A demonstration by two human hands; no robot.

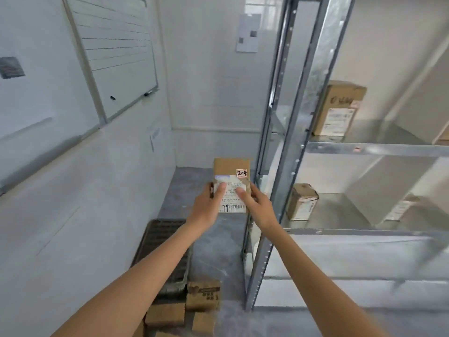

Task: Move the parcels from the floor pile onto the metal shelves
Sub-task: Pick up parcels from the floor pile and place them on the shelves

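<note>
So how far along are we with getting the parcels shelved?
Partly done. Two parcels already stand on the metal shelves: a tall box on the upper level and a small box below it. In hand: a labelled parcel marked 2-4, held by the left hand and right hand. Left: several boxes in the floor pile.

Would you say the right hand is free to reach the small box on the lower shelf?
Probably not yet: the right hand and left hand both hold the labelled parcel, and the shelf upright stands between.

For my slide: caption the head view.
Both hands hold a labelled parcel beside metal shelves.
</note>
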